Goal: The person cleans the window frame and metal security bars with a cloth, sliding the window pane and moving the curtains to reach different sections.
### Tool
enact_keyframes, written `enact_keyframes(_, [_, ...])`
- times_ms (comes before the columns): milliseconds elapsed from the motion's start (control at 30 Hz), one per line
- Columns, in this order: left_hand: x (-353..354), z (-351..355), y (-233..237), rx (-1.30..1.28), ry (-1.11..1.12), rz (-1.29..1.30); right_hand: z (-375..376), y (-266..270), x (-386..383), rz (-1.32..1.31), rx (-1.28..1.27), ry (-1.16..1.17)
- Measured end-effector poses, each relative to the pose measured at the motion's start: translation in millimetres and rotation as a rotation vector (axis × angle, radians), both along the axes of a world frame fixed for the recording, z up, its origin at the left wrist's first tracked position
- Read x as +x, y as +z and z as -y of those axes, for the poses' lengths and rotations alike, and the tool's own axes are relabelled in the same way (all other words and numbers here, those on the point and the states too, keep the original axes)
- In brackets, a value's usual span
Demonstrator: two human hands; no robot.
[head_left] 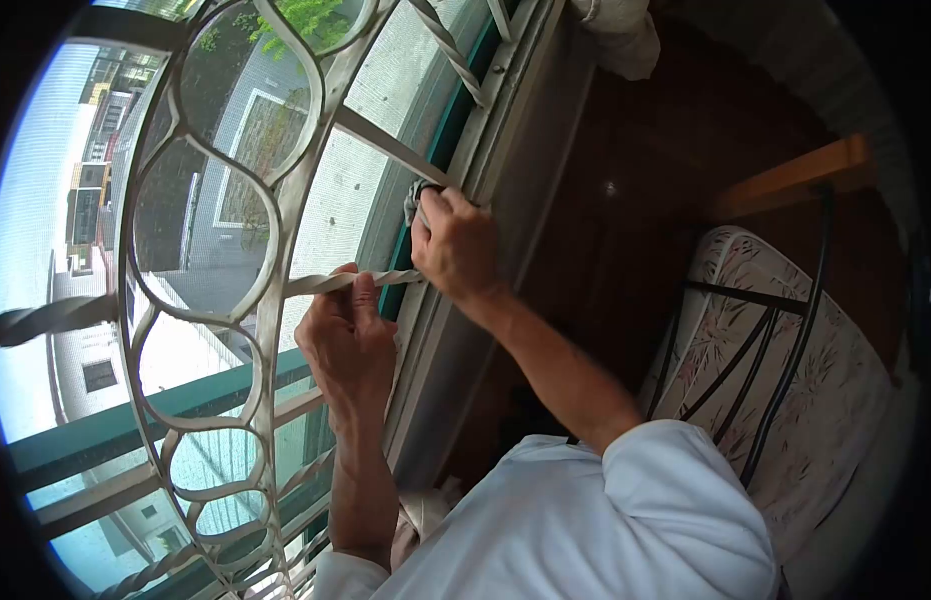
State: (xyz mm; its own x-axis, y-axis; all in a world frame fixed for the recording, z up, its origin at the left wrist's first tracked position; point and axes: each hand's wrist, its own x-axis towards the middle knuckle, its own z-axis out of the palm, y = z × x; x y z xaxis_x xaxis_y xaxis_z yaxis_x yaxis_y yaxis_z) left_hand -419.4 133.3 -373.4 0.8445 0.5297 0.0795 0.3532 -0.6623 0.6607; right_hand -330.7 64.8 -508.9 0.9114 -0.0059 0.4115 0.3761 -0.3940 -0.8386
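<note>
A white metal window grille [285, 235] with curved and twisted bars fills the left side. My left hand [350, 325] is closed round a twisted bar [310, 284], fingers behind it and thumb in front. Higher up, my right hand [453, 240] holds a bunched grey cloth [413, 205] beside a flat bar [390, 148], close to the window frame. Part of the cloth is hidden by the fingers.
The window sill [495, 120] runs diagonally beside the grille. An ironing board with a floral cover [730, 330] and dark metal legs leans at the right. Pale fabric [620, 35] hangs at the top, near a wooden piece [795, 180].
</note>
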Motion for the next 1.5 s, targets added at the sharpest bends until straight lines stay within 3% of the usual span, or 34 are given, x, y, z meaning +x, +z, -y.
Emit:
enact_keyframes(67, [1, -1, 0, 0.017, -0.002, -0.020, -3, -9, -30, -0.022, 0.063, 0.136])
enact_keyframes(300, [3, -7, -1, 0.072, 0.004, -0.066, 5, -5, 4, 0.046, 0.000, 0.030])
enact_keyframes(500, [2, -8, -12, 0.140, -0.030, 0.013, 13, -5, 3, 0.060, -0.021, 0.156])
enact_keyframes(633, [-2, -9, -16, 0.131, -0.041, 0.069, 11, -12, -7, 0.110, 0.068, 0.105])
enact_keyframes(733, [-4, -7, -2, 0.192, -0.059, -0.112, 30, -11, -18, -0.023, 0.145, 0.363])
enact_keyframes(767, [-6, -6, 2, 0.187, -0.074, -0.076, 37, -10, -17, 0.011, 0.133, 0.348])
enact_keyframes(833, [-21, -6, 4, 0.339, -0.258, -0.176, 53, -8, -13, -0.019, 0.381, 0.205])
enact_keyframes(867, [-27, -2, 3, 0.133, -0.252, -0.174, 65, -8, -10, -0.049, 0.335, 0.147])
enact_keyframes(967, [-11, 15, -3, -0.094, -0.309, -0.106, 78, -1, 17, -0.040, 0.331, 0.003])
enact_keyframes(1033, [15, 21, -8, -0.091, -0.324, -0.110, 73, 4, 42, -0.013, 0.375, -0.053])
enact_keyframes(1100, [42, 32, -15, 0.090, -0.339, 0.037, 64, -3, 66, -0.021, 0.145, 0.024])
enact_keyframes(1167, [61, 38, -16, 0.091, -0.352, -0.098, 49, -7, 88, 0.084, 0.136, -0.023])
enact_keyframes(1233, [81, 40, -27, -0.020, -0.150, -0.085, 42, -5, 110, 0.061, -0.047, -0.126])
enact_keyframes(1267, [87, 30, -39, 0.009, -0.180, 0.039, 37, -10, 103, 0.022, -0.037, -0.113])
enact_keyframes(1367, [102, 23, -26, -0.010, -0.079, -0.179, 33, -11, 98, 0.071, 0.096, -0.068])
enact_keyframes(1500, [105, 26, -21, 0.076, -0.096, -0.202, 52, -10, 100, 0.097, 0.062, 0.120])
